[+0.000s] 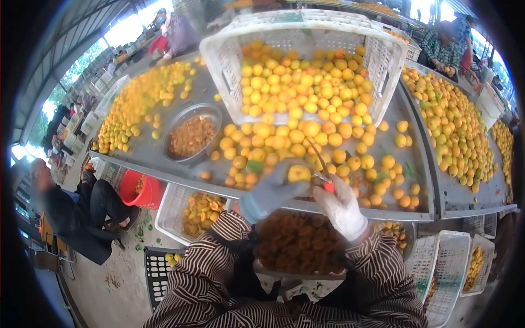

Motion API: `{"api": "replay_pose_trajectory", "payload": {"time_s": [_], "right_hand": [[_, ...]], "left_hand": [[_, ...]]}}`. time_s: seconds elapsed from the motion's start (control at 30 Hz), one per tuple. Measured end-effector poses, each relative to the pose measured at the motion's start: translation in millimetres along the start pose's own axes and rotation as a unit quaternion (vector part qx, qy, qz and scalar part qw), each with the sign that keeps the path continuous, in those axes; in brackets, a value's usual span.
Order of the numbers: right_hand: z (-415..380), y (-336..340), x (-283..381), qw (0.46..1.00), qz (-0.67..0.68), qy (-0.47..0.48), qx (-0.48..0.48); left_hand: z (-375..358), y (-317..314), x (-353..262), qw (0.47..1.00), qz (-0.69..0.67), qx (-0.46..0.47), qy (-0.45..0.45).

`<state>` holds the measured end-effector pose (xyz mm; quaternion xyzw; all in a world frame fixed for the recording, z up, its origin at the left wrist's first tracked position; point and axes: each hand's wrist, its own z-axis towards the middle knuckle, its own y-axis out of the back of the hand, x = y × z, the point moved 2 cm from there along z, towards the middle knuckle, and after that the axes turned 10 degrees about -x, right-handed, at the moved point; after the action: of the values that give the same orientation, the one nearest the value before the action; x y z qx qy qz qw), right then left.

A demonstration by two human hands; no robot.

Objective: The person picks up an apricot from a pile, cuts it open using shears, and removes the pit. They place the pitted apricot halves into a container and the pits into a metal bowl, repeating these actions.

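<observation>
My left hand (pixel 273 192), in a grey-blue glove, holds a yellow apricot (pixel 299 173) at the table's front edge. In a white glove, my right hand (pixel 343 208) is closed round the red handle of a curved knife (pixel 328 186), whose thin blade rises just right of the fruit. Beyond both hands, loose apricots (pixel 262 143) spill from a tipped white plastic crate (pixel 221 82) onto the metal table (pixel 180 170). A metal bowl (pixel 214 117) of orange-brown pieces stands to the left. Below my hands is a container of dark brown pieces (pixel 299 240).
A raised metal rim divides my table from another (pixel 476 203) piled with apricots at right. White crates (pixel 170 218) of fruit stand under the table, near a red bucket (pixel 146 190) and a black crate (pixel 156 279). One person (pixel 71 213) sits at left; others work farther back.
</observation>
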<state>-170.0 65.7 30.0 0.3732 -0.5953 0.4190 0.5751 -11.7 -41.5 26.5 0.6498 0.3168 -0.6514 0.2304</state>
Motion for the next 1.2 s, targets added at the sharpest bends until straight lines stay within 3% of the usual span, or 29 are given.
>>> {"api": "replay_pose_trajectory", "payload": {"time_s": [0.07,0.1,0.2,0.3,0.53,0.63,0.7,0.8,0.83,0.9,0.93,1.0,1.03,1.1,1.2], "right_hand": [[5.1,2.0,-15.7,0.985,-0.101,0.135,0.015],[5.9,1.5,-22.5,0.984,-0.098,0.15,0.004],[9.0,3.5,-27.1,0.978,-0.153,0.139,0.026],[10.2,-1.3,-19.0,0.978,-0.184,0.092,0.044],[9.6,-7.1,-16.4,0.969,-0.23,0.086,0.042],[8.3,-6.7,-22.0,0.94,-0.273,0.204,-0.006],[8.9,-5.5,-29.4,0.86,-0.366,0.355,-0.031],[8.5,-3.4,-24.9,0.826,-0.399,0.395,-0.042],[7.2,-7.2,-12.4,0.837,-0.439,0.326,-0.019],[5.4,-11.2,-7.4,0.839,-0.457,0.294,-0.029],[4.5,-10.5,-5.2,0.851,-0.467,0.238,-0.019],[2.0,-12.5,4.4,0.953,-0.274,0.101,-0.076],[5.3,-13.4,6.6,0.953,-0.274,0.099,-0.079],[12.4,-12.2,4.8,0.982,-0.178,-0.009,-0.058],[12.0,-13.2,10.6,0.967,-0.25,-0.032,-0.041]], "left_hand": [[-1.2,3.5,15.0,0.994,0.091,0.003,-0.059],[-0.9,0.8,14.6,0.99,0.107,0.009,-0.096],[-2.6,0.4,5.8,0.967,0.202,0.013,-0.152],[-1.4,5.5,4.4,0.979,0.161,0.027,-0.125],[-5.1,8.1,-0.3,0.975,0.183,0.011,-0.127],[-6.0,8.7,4.3,0.957,0.217,-0.004,-0.191],[-6.5,11.9,16.5,0.92,0.279,-0.039,-0.271],[-2.3,14.7,26.6,0.915,0.315,-0.037,-0.25],[-2.1,14.4,23.9,0.914,0.326,-0.034,-0.24],[-4.7,13.2,15.2,0.953,0.252,0.012,-0.168],[-4.8,9.1,9.6,0.952,0.249,0.015,-0.178],[-8.1,8.5,3.7,0.952,0.257,-0.027,-0.163],[-9.7,6.6,3.6,0.953,0.256,-0.024,-0.163],[-9.2,-0.3,5.8,0.958,0.234,-0.008,-0.166],[-6.5,-4.2,10.6,0.957,0.221,0.021,-0.185]]}}
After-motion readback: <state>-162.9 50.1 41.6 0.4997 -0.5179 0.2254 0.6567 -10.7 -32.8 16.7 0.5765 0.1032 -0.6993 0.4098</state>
